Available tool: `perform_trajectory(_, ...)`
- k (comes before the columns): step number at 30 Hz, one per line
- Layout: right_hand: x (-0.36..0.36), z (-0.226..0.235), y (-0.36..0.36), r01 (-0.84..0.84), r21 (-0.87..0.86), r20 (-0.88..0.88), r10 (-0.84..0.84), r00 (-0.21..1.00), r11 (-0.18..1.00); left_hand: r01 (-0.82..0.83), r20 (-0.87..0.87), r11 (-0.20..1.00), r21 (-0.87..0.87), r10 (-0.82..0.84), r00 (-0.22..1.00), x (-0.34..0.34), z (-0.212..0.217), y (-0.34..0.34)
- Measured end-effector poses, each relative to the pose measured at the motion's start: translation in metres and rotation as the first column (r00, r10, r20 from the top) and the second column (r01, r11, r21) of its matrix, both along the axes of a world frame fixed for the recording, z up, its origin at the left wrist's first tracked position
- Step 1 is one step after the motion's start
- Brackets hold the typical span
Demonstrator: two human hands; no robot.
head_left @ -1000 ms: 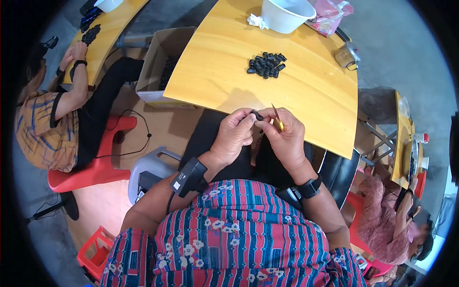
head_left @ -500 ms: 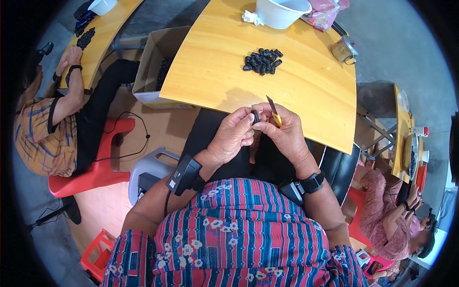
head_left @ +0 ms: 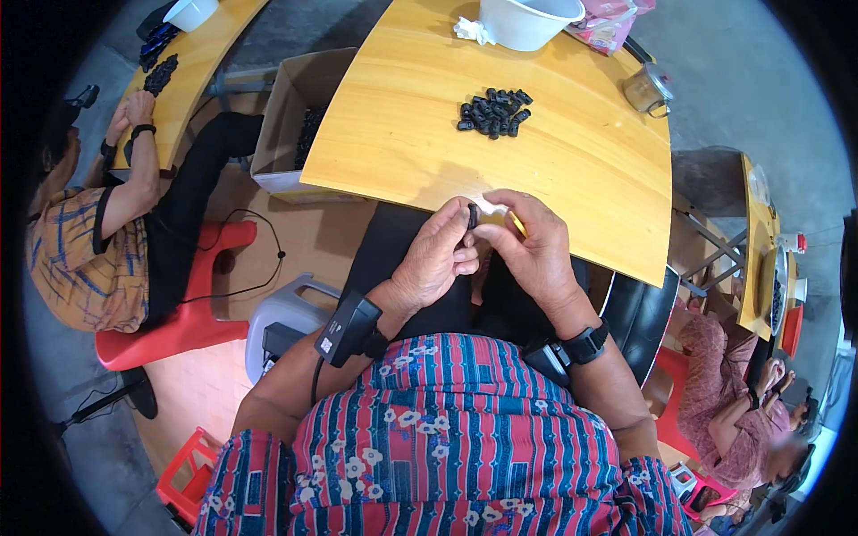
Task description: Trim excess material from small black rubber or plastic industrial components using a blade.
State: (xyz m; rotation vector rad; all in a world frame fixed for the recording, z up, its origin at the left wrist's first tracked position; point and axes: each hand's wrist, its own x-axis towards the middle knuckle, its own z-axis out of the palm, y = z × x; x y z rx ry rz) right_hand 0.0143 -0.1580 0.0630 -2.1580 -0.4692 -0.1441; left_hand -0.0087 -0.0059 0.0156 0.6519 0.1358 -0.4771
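My left hand (head_left: 434, 254) is closed, pinching a small black part (head_left: 473, 215) between thumb and fingers over my lap, by the table's near edge. My right hand (head_left: 534, 247) is beside it, its fingers curled around a slim yellow-handled cutter knife (head_left: 517, 225). The knife's blade is not plain to see now. The right thumb and forefinger are spread towards the black part, with a narrow gap between the hands. Farther up the yellow wooden table (head_left: 393, 134) lies a pile of similar small black parts (head_left: 493, 113).
A white basin (head_left: 527, 25), crumpled white tissue (head_left: 473, 31), a pink bag (head_left: 608, 25) and a lidded cup (head_left: 648, 88) stand at the table's far side. An open carton (head_left: 277, 161) of black parts is left. Co-workers sit left (head_left: 89, 250) and right (head_left: 728, 393).
The right fingers have opened away from the black part, and the knife has turned so its blade no longer stands out above the hand. The left hand keeps its pinch.
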Motion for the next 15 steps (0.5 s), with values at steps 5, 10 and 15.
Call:
perform_trajectory(5, -0.004, 0.0, -0.008, -0.058, -0.162, -0.093, 0.043, 0.995, 0.985, 0.061, 0.042, 0.988, -0.139, -0.056, 0.998, 0.0, -0.005, 0.008)
perform_trajectory(10, -0.006, 0.0, 0.001, -0.108, -0.276, -0.139, 0.072, 0.988, 0.955, 0.057, 0.05, 0.988, -0.143, -0.05, 0.997, 0.002, -0.011, 0.008)
perform_trajectory(15, -0.003, -0.003, 0.003, -0.134, -0.338, -0.126, 0.097, 0.987, 0.932, 0.05, 0.033, 0.984, -0.173, -0.045, 0.998, 0.003, -0.012, 0.006)
